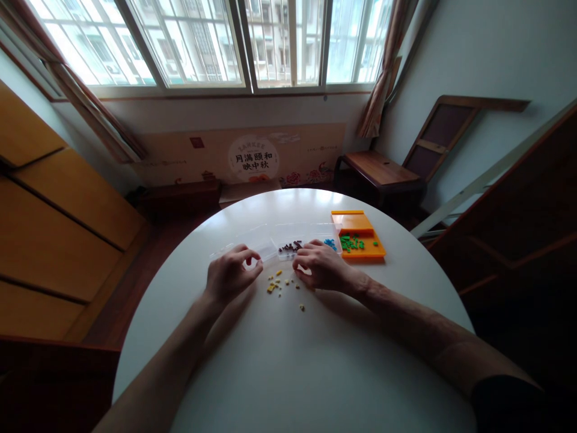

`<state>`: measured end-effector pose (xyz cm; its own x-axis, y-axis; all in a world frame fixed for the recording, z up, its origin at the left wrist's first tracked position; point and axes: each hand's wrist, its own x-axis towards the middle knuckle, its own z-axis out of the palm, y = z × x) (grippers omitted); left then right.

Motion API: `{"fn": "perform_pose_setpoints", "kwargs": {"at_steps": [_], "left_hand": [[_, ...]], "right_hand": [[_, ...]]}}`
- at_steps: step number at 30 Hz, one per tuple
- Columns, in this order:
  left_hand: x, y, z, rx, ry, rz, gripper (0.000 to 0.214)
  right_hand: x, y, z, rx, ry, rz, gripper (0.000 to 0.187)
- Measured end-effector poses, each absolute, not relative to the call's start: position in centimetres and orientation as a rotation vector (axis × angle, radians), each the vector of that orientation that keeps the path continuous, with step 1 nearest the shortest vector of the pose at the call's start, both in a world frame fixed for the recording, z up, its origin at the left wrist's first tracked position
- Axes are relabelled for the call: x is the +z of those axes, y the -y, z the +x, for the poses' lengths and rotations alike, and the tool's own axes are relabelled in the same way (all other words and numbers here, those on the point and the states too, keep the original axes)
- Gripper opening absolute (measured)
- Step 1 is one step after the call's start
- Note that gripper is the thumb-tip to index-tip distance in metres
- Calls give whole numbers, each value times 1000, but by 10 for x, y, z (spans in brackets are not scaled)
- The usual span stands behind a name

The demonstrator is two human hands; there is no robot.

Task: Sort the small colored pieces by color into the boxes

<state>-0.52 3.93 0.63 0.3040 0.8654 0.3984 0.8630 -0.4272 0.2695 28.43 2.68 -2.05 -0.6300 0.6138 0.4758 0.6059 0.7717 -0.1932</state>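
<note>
My left hand (231, 275) rests on the round white table (288, 361) with its fingers curled and thumb pinched to the fingertips; what it holds is too small to see. My right hand (319, 266) lies knuckles up, fingers bent down onto the table beside several small yellow pieces (282, 284) scattered between both hands. Just beyond the hands stands a clear compartment box (288, 237) with dark brown pieces (291, 246) in the middle cell and blue pieces (330, 243) in the right one.
An orange tray (360, 231) with several green pieces (352, 243) sits right of the clear box. A wooden bench and a leaning frame stand at the back right. Wooden cabinets line the left, and windows fill the far wall.
</note>
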Motion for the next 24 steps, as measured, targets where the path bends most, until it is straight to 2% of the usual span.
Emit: {"fn": "perform_pose_setpoints", "kwargs": {"at_steps": [5, 12, 17, 24], "left_hand": [[9, -37, -2, 871, -1609, 2588, 17], [2, -30, 8, 1006, -1083, 2680, 25], [-6, -29, 13, 1015, -986, 2723, 18], [-3, -28, 14, 986, -957, 2781, 20]], "right_hand": [[-16, -25, 282, 138, 2277, -873, 9], [-15, -21, 276, 397, 2056, -820, 1], [-18, -20, 274, 393, 2040, -814, 5], [-21, -20, 272, 379, 2052, -777, 3]]}}
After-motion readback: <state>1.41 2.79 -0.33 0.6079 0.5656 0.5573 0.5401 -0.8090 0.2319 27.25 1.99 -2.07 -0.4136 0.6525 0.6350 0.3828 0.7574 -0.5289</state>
